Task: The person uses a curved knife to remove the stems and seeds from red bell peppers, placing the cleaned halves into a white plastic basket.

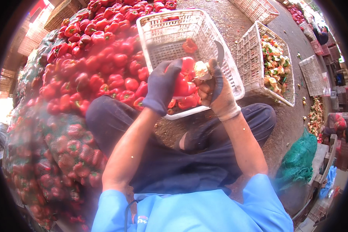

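My left hand (163, 87), in a dark glove, is closed around a red bell pepper (183, 88) above the near side of a white plastic crate (207, 31). My right hand (221, 92), in a pale glove with dark patches, grips a small curved knife (220, 52); its blade points up past the fingers and its handle is hidden. Between the two hands, by my right fingers, is a pale, seedy pepper core (202, 70). Inside the crate lie a red pepper piece (189, 46) and, under my hands, more red peppers (187, 102).
Heaped red bell peppers (98, 36) fill the left, with net-covered peppers (71, 147) nearer me. To the right stands a crate (248, 58) of pepper cores (274, 65). Beyond are another crate (314, 75), scattered scraps (316, 116) and a green net (299, 158). My crossed legs (181, 166) sit below the crate.
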The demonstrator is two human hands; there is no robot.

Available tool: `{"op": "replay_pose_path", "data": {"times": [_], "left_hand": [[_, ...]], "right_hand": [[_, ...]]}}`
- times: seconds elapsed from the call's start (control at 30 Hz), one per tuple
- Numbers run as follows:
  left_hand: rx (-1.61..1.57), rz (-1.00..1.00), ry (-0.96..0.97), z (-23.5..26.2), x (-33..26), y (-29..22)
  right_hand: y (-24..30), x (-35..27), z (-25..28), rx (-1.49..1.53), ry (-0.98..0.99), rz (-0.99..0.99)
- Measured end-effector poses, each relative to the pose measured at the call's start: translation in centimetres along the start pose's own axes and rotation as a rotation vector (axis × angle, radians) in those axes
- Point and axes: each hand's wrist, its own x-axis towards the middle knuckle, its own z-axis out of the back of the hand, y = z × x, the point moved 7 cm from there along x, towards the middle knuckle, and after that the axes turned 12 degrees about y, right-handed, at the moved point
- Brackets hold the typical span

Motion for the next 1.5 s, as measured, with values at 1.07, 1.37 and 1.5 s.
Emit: {"op": "replay_pose_path", "data": {"times": [1.07, 1.37, 1.5], "left_hand": [[1.442, 0.171, -0.185, 36.0, -2.7, 8.7], [1.648, 0.570, 0.102, 32.1, 7.4, 16.4], [1.552, 0.719, 0.148, 33.1, 9.3, 17.9]], "right_hand": [[14.7, -7.1, 25.6, -0.525, -0.474, 0.126], [7.1, -1.5, 13.7, -0.620, -0.363, -0.017], [5.6, -2.4, 18.0, -0.792, -0.304, 0.039]]}}
